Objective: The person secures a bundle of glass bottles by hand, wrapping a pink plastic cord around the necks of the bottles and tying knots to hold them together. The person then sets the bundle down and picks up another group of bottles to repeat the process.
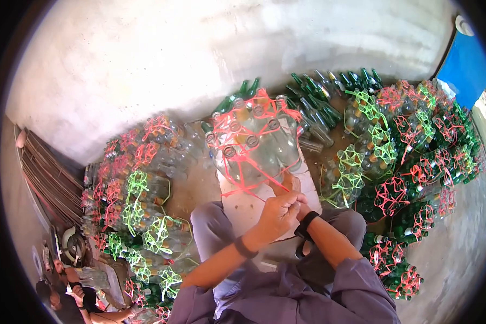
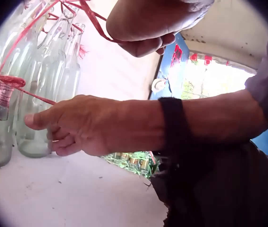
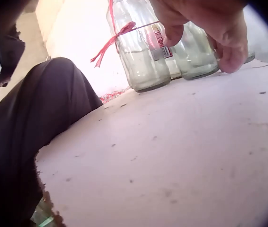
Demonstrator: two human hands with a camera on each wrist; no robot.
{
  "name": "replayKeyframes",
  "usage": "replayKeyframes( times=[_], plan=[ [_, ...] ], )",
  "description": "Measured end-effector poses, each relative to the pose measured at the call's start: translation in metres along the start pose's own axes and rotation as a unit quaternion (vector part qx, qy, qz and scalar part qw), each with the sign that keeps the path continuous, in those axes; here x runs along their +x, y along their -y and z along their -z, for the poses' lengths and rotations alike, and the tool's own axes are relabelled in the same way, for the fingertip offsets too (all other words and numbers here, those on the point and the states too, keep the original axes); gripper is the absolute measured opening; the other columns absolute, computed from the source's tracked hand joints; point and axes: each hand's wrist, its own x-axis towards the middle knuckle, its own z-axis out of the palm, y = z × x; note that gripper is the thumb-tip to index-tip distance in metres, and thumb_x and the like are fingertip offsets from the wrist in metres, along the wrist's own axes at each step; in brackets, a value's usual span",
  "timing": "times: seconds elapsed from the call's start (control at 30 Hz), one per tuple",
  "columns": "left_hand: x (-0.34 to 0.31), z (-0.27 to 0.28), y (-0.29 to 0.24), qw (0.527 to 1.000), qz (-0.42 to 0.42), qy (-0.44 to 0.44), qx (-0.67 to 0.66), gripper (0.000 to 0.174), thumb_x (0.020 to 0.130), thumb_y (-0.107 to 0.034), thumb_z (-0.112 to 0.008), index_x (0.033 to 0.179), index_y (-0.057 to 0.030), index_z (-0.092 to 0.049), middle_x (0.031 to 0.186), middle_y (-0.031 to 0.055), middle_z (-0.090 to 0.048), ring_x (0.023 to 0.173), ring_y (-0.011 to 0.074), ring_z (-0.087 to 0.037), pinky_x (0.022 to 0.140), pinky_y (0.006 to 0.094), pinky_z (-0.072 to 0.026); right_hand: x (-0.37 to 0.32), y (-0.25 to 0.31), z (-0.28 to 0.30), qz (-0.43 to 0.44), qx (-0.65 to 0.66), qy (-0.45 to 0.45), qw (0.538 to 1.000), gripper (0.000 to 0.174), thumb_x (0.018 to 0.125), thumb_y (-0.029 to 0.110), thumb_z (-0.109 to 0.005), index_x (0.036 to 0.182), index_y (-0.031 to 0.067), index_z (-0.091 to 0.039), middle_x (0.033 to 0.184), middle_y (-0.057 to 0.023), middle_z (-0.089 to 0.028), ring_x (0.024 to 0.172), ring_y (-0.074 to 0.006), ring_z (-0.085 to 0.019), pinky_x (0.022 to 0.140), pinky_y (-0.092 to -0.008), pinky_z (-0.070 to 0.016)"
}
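A bundle of clear glass bottles (image 1: 262,141) stands upright on a white board, with red plastic string (image 1: 248,157) looped around its necks and sides. My left hand (image 1: 278,216) is curled close to my body and grips a length of that string, drawn taut from the bundle; this hand (image 2: 157,23) also shows at the top of the left wrist view. Just beneath it, my right hand (image 2: 89,120) wears a black band and reaches to the bundle's near side. In the right wrist view, the thumb and fingers of my right hand (image 3: 200,19) hold a bottle (image 3: 195,52) low down, near a knotted red bow (image 3: 120,37).
Bundled bottles tied in red and green string stand at left (image 1: 137,183) and right (image 1: 405,146). Loose green bottles (image 1: 318,100) lie by the pale wall (image 1: 243,43). The white board (image 3: 162,142) has a ragged near edge. Another person (image 1: 78,294) is at lower left.
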Motion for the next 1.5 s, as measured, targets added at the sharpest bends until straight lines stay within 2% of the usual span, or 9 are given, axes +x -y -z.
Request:
replayKeyframes(
  times=[0.17, 0.6, 0.7, 0.77, 0.87, 0.9, 1.03, 1.27, 1.5],
  plan=[
    [-0.018, 0.005, 0.007, 0.997, 0.071, 0.034, -0.006, 0.017, 0.092, -0.001, -0.056, 0.104, -0.0028, -0.068, 0.075, 0.007, -0.066, 0.065, 0.0113, -0.061, 0.063, 0.0271, -0.0481, -0.003, -0.001, -0.01, 0.011, -0.007, 0.006, 1.0, 0.06, 0.076, 0.029, -0.081, 0.118, -0.0076, -0.058, 0.111, -0.0288, -0.066, 0.097, -0.0469, -0.065, 0.082, -0.0494, -0.0541],
    [-0.044, 0.011, 0.009, 0.996, 0.066, -0.029, -0.054, 0.02, 0.092, 0.002, -0.053, 0.106, -0.001, -0.068, 0.078, 0.005, -0.064, 0.066, 0.0076, -0.054, 0.063, 0.0252, -0.0446, 0.013, 0.001, 0.038, -0.07, -0.172, 0.145, 0.972, 0.04, 0.08, 0.02, -0.067, 0.112, -0.0047, -0.063, 0.101, -0.0316, -0.067, 0.097, -0.0484, -0.066, 0.081, -0.0511, -0.0544],
    [-0.047, 0.013, 0.012, 0.994, 0.098, -0.016, -0.042, 0.02, 0.093, 0.002, -0.053, 0.105, -0.0008, -0.068, 0.077, 0.0023, -0.061, 0.067, 0.006, -0.051, 0.062, 0.024, -0.043, 0.027, -0.003, 0.057, -0.121, -0.23, 0.082, 0.962, 0.037, 0.084, 0.016, -0.06, 0.117, -0.0001, -0.067, 0.096, -0.022, -0.073, 0.095, -0.0427, -0.069, 0.083, -0.0513, -0.0539],
    [-0.049, 0.009, 0.018, 0.994, 0.086, -0.042, -0.048, 0.019, 0.093, 0.001, -0.053, 0.104, -0.0009, -0.069, 0.074, 0.0011, -0.057, 0.064, 0.0054, -0.048, 0.06, 0.0235, -0.0416, 0.035, -0.009, 0.064, -0.036, -0.091, -0.085, 0.992, 0.042, 0.079, 0.002, -0.057, 0.12, -0.0052, -0.064, 0.106, -0.0295, -0.068, 0.098, -0.0459, -0.067, 0.085, -0.0492, -0.0536],
    [-0.05, 0.009, 0.02, 0.992, 0.103, -0.047, -0.056, 0.018, 0.094, 0.0, -0.053, 0.103, -0.0009, -0.069, 0.073, 0.0, -0.055, 0.064, 0.0045, -0.047, 0.06, 0.0235, -0.0412, 0.047, -0.01, 0.063, -0.011, -0.012, -0.177, 0.984, 0.054, 0.08, -0.005, -0.049, 0.131, 0.0024, -0.062, 0.117, -0.0291, -0.066, 0.107, -0.0465, -0.064, 0.092, -0.0477, -0.0521],
    [-0.049, 0.01, 0.018, 0.992, 0.105, -0.047, -0.057, 0.018, 0.094, 0.0, -0.053, 0.103, -0.0009, -0.069, 0.073, 0.0, -0.055, 0.064, 0.0045, -0.047, 0.06, 0.0235, -0.0412, 0.056, -0.026, 0.049, 0.084, 0.012, -0.148, 0.985, 0.069, 0.076, -0.008, -0.047, 0.143, 0.0049, -0.052, 0.122, -0.033, -0.061, 0.109, -0.0496, -0.061, 0.093, -0.0479, -0.0505],
    [-0.036, 0.01, 0.012, 0.991, 0.119, -0.007, -0.065, 0.018, 0.095, -0.002, -0.053, 0.104, -0.0012, -0.068, 0.073, -0.0009, -0.055, 0.064, 0.004, -0.046, 0.059, 0.0235, -0.0406, 0.037, -0.032, 0.03, 0.049, -0.005, 0.016, 0.999, 0.087, 0.069, -0.008, -0.048, 0.154, 0.0076, -0.034, 0.118, -0.0343, -0.062, 0.108, -0.0519, -0.06, 0.09, -0.0498, -0.0499],
    [-0.039, 0.006, 0.021, 0.99, 0.117, -0.016, -0.075, 0.019, 0.095, -0.004, -0.053, 0.107, -0.0025, -0.068, 0.07, -0.0027, -0.053, 0.062, 0.003, -0.045, 0.057, 0.0234, -0.0392, 0.035, -0.04, 0.021, 0.059, 0.035, -0.02, 0.997, 0.084, 0.073, -0.001, -0.059, 0.153, 0.0055, -0.035, 0.123, -0.0322, -0.062, 0.115, -0.0484, -0.06, 0.094, -0.0465, -0.0511],
    [-0.042, 0.005, 0.027, 0.988, 0.126, -0.036, -0.083, 0.018, 0.096, -0.005, -0.054, 0.105, -0.0029, -0.069, 0.067, -0.0038, -0.052, 0.06, 0.0028, -0.044, 0.055, 0.0236, -0.0385, 0.043, -0.008, 0.057, 0.033, 0.066, 0.056, 0.996, 0.081, 0.077, 0.011, -0.07, 0.15, -0.0033, -0.037, 0.133, -0.0303, -0.059, 0.126, -0.04, -0.057, 0.104, -0.0413, -0.0457]
  ],
)
